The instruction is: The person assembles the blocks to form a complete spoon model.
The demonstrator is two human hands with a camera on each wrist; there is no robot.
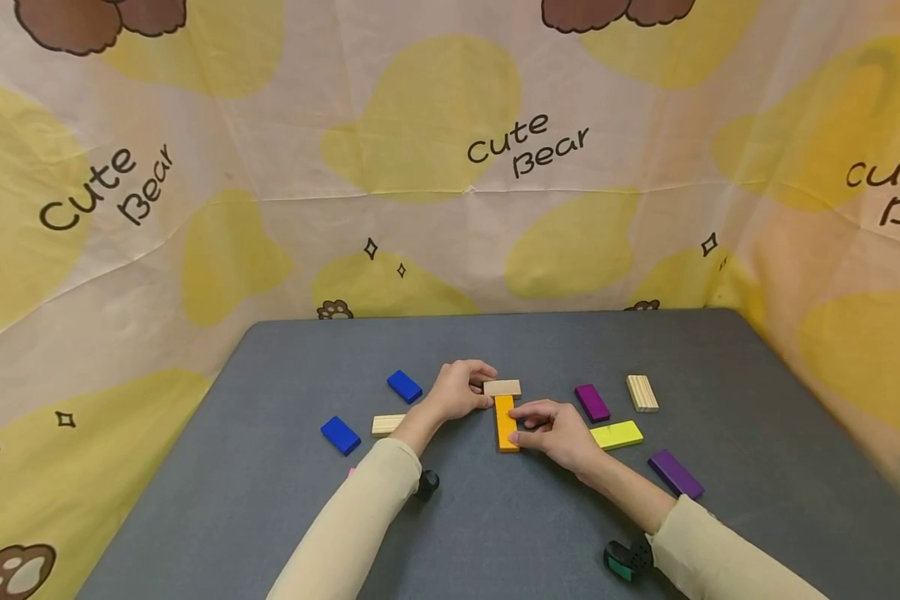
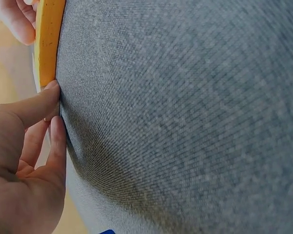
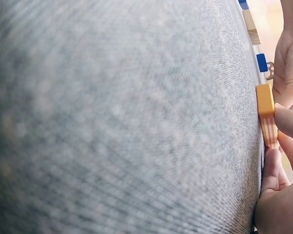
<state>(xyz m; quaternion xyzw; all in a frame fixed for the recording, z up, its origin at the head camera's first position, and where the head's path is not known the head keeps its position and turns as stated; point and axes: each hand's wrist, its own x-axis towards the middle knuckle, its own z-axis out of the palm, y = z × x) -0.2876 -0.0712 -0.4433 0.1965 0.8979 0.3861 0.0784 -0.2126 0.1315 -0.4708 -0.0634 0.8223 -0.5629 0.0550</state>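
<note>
My left hand (image 1: 461, 390) pinches the left end of a plain wooden block (image 1: 502, 387) between thumb and fingers. Just below it, an orange block (image 1: 505, 425) lies lengthwise, its far end meeting the wooden block in a T shape. From the right, my right hand (image 1: 558, 433) holds the orange block with thumb and index finger at its right edge. In the left wrist view, the left fingertips (image 2: 52, 95) hide most of the wooden block. The right wrist view shows the near end of the orange block (image 3: 265, 100), with the right thumb (image 3: 289, 124) against it.
Two blue blocks (image 1: 405, 386) and another wooden block (image 1: 387, 425) lie to the left. On the right are a magenta block (image 1: 592, 403), a ridged wooden block (image 1: 642, 393), a yellow-green block (image 1: 618, 435) and a purple block (image 1: 676, 473). A printed cloth (image 1: 435, 150) hangs behind the grey table (image 1: 495, 533).
</note>
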